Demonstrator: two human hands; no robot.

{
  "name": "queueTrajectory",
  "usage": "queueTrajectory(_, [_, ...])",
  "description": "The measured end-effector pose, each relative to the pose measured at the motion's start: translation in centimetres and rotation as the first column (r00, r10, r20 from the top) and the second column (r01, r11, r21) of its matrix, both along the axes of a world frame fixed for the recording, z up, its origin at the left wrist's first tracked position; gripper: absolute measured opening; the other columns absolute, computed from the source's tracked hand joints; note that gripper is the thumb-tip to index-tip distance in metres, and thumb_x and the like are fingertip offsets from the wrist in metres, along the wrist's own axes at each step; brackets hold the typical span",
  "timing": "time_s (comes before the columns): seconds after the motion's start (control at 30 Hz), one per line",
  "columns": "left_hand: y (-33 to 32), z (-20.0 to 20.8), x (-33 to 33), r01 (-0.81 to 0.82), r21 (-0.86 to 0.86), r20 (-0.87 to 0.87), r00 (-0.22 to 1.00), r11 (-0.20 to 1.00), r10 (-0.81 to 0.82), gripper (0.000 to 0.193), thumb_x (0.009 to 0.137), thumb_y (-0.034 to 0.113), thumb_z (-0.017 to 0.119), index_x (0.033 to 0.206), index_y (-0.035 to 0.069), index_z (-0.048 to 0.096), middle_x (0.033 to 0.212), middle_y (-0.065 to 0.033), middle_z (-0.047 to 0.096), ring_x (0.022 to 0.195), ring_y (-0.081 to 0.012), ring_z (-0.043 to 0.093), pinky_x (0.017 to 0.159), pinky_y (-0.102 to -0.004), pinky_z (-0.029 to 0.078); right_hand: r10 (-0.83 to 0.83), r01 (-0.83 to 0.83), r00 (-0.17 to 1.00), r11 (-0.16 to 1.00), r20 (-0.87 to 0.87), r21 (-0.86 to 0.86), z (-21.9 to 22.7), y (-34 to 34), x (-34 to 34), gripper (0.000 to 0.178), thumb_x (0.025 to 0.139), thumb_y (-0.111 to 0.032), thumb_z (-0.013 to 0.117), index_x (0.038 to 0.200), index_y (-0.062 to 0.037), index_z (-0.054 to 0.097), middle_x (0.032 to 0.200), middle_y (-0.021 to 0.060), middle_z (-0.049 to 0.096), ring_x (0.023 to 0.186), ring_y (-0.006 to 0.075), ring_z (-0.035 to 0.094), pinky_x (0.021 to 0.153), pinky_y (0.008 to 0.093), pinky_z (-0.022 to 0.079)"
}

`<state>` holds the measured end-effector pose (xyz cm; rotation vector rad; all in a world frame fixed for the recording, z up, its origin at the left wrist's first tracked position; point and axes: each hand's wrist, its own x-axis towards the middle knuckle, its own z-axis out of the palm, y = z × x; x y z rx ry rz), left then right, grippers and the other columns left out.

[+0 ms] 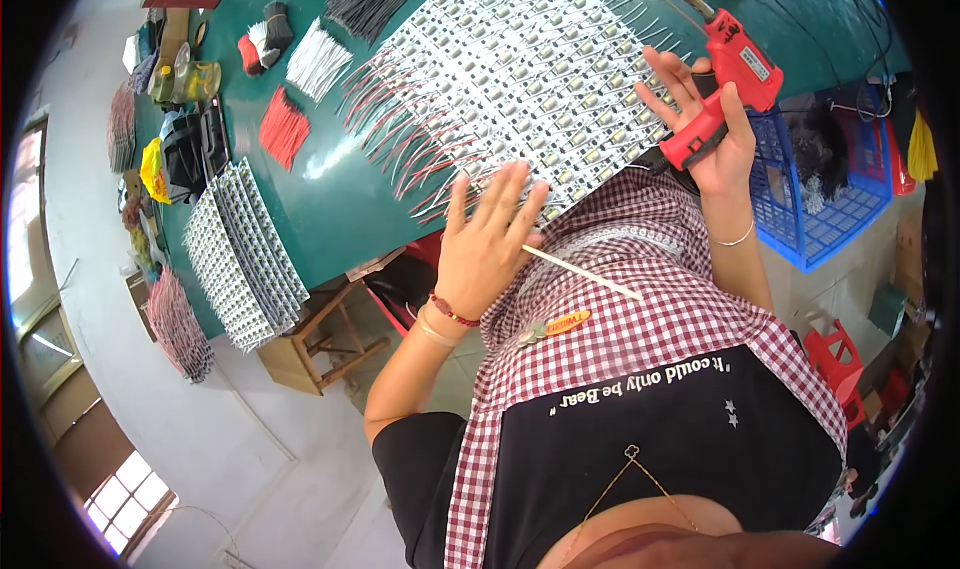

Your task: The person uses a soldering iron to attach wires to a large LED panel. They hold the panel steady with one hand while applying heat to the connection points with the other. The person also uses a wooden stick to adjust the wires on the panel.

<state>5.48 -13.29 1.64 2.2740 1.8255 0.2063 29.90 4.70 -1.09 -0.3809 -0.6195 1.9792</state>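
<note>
A large sheet of white circuit boards (530,79), set with rows of small metal parts, lies on the green table. Red and dark wires (405,154) fringe its left side. My left hand (485,234) rests palm down on the sheet's near corner, fingers spread. A thin pale stick (585,273) juts from beneath its thumb over my apron and appears to be held there. My right hand (715,144), at the sheet's right edge, holds the handle of a red soldering gun (740,64) against the palm, some fingers stretched out. The gun's metal rod points up-left.
Bundles of red wires (285,127), white wires (318,61) and black wires (368,4) lie on the table. Stacked board sheets (245,254) hang over its left edge. A blue plastic basket (815,234) stands at right, with a red stool (835,369) behind me.
</note>
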Motion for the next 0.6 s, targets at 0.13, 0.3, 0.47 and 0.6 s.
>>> queueTrajectory(0.13, [-0.9,0.2,-0.1,-0.046,0.037,-0.186,0.981,0.998,0.052,0.05,0.092,0.037,0.048,0.139,0.022,0.045,0.146,0.0014,0.041,0.14,-0.024,0.031,0.113,-0.0635,0.001,0.012,-0.012,1.0,1.0,0.005,-0.002,0.1,0.2,0.1,0.034,0.096,-0.034,0.053,0.114,-0.0054,0.054,0.13,0.0231,0.05,0.139,0.0405,0.026,0.112,0.0613,0.02])
queueTrajectory(0.3, [-0.3,0.8,-0.3,0.034,0.059,-0.078,0.996,0.998,-0.03,0.05,0.091,0.032,0.05,0.137,0.013,0.047,0.144,0.0,0.044,0.138,-0.0203,0.034,0.114,-0.0607,0.004,0.011,-0.011,1.0,1.0,0.019,-0.009,0.4,0.2,0.0,0.034,0.095,-0.033,0.054,0.114,-0.0051,0.054,0.131,0.0229,0.049,0.14,0.0412,0.023,0.112,0.0622,0.019])
queueTrajectory(0.47, [0.3,0.3,0.6,-0.033,0.052,-0.094,0.995,0.998,0.037,0.053,0.086,0.028,0.057,0.136,0.012,0.048,0.141,0.0,0.047,0.137,-0.0178,0.036,0.113,-0.0617,0.004,0.006,-0.006,1.0,1.0,0.011,-0.008,0.2,0.1,0.0,0.032,0.097,-0.032,0.051,0.115,-0.0054,0.053,0.13,0.0233,0.05,0.139,0.0403,0.026,0.111,0.0617,0.021])
queueTrajectory(0.6, [-0.2,-0.3,1.2,-0.096,0.115,-0.113,0.988,0.989,0.109,0.054,0.087,0.033,0.056,0.136,0.013,0.049,0.144,0.0008,0.044,0.137,-0.0191,0.035,0.112,-0.063,0.003,0.016,-0.016,1.0,1.0,-0.001,0.003,0.3,0.1,0.0,0.031,0.098,-0.032,0.049,0.115,-0.0057,0.052,0.13,0.0232,0.05,0.139,0.0395,0.027,0.111,0.0608,0.022])
